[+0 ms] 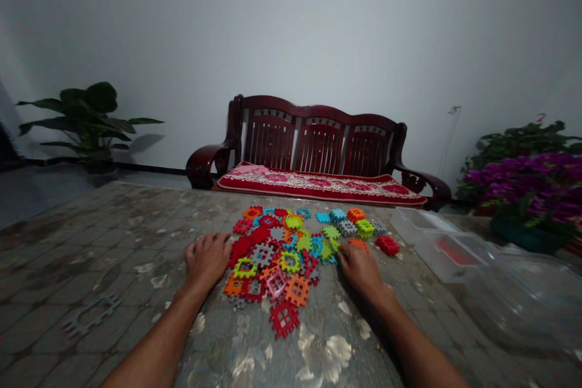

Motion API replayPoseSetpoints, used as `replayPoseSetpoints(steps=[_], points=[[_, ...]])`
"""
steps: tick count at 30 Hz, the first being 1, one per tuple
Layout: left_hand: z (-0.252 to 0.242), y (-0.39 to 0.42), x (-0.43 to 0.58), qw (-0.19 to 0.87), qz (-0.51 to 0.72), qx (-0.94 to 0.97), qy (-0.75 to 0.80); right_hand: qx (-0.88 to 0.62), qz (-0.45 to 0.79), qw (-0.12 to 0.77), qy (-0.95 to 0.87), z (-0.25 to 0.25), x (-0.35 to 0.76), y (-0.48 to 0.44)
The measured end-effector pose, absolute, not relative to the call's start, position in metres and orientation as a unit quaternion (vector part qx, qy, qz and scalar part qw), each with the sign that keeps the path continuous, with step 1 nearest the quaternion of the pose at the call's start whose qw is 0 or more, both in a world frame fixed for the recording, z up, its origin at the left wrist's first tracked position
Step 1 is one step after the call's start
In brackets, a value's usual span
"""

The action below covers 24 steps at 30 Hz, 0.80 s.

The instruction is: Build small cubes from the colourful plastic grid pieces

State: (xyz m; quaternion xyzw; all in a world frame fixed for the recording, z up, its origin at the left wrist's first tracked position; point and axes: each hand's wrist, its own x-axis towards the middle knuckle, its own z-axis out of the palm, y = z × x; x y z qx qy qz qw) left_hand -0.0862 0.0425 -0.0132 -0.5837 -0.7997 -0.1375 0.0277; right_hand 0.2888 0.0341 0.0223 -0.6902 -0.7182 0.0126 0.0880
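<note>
A pile of flat plastic interlocking pieces with toothed edges [277, 283], in red, orange, green, blue, grey and pink, lies in the middle of the table. My left hand [209, 259] rests palm down at the pile's left edge, fingers spread, beside a lime-green frame piece [244, 268]. At the right edge is my right hand [361, 267], its fingers curled in, fingertips by a green piece [326, 250]. What those fingers hold, if anything, is hidden. Just beyond it sit small stacks of pieces: grey [347, 228], lime [364, 228], orange [356, 214] and red [387, 245].
A grey frame piece [91, 315] lies alone at the left of the table. Clear plastic containers [448, 257] stand at the right, near purple flowers [531, 185] in a teal pot [527, 233]. Behind the table is a dark wooden bench [318, 112] with a red patterned cover.
</note>
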Motion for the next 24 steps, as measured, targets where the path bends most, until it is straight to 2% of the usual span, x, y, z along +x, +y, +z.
replayPoseSetpoints(steps=[3,6,9,11,14,19,24], points=[[-0.013,0.043,-0.087,0.023,-0.137,-0.587,-0.798,-0.692,0.004,0.123,-0.712,0.018,0.294,0.034],[-0.014,0.043,-0.087,0.024,-0.134,-0.589,-0.797,-0.685,0.014,0.217,-0.696,0.016,0.300,0.037],[-0.014,0.043,-0.087,0.025,-0.137,-0.588,-0.797,-0.651,0.121,0.346,-0.665,0.013,0.301,0.043],[-0.014,0.044,-0.087,0.025,-0.141,-0.586,-0.798,-0.623,0.232,0.388,-0.638,0.010,0.299,0.047],[-0.015,0.044,-0.087,0.023,-0.148,-0.586,-0.797,-0.594,0.298,0.396,-0.634,0.005,0.296,0.051],[-0.017,0.045,-0.088,0.028,-0.152,-0.585,-0.796,-0.632,0.194,0.376,-0.649,-0.004,0.299,0.050],[-0.017,0.044,-0.088,0.033,-0.152,-0.586,-0.795,-0.636,0.160,0.359,-0.664,-0.011,0.297,0.048]])
